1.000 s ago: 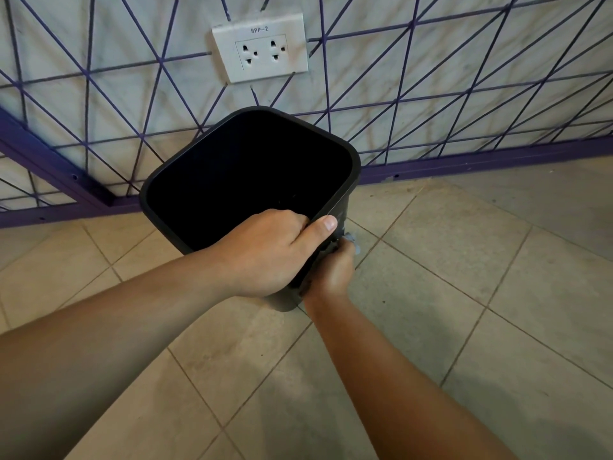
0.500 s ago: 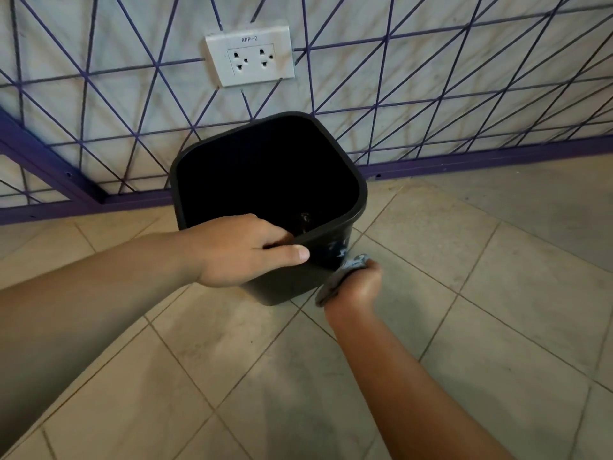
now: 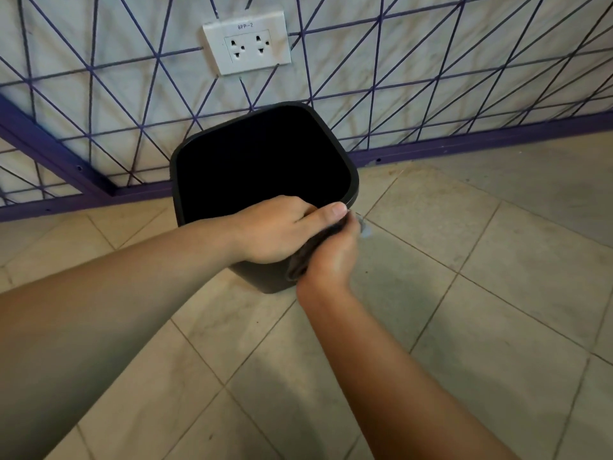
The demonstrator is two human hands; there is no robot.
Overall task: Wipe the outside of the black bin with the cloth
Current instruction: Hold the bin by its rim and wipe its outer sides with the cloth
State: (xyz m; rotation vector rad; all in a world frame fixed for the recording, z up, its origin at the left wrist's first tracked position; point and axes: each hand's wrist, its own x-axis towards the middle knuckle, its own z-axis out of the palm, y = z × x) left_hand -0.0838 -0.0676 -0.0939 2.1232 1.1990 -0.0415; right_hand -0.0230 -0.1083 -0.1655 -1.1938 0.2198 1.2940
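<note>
Down on the tiled floor (image 3: 464, 327) stands the black bin (image 3: 262, 154), its open mouth facing up toward the camera and its far side close to the foot of the wall (image 3: 99, 78), though whether it touches the wall cannot be told. Every other place here is given from that bin. At its near rim sits the left hand (image 3: 278, 230), fingers curled over the edge into the dark inside and the thumb laid flat along the outside of the rim, so the hand grips the bin's edge. Just below and to the right of that thumb, against the bin's near right corner, is the right hand (image 3: 331, 257), its fingers bent round a dark cloth (image 3: 298, 263) which it presses to the outer wall; a paler bit of the cloth shows beyond the knuckles, blurred. The two hands touch or nearly touch at that corner. Both forearms reach in from the near side of the bin, the left from the lower left, the right from the lower right. Behind the bin the pale wall carries a web of crossing purple lines and a purple skirting strip (image 3: 464, 147) at floor level. Straight above the bin's far rim, on the wall, is a white double socket (image 3: 247, 44) labelled BPP-2.
</note>
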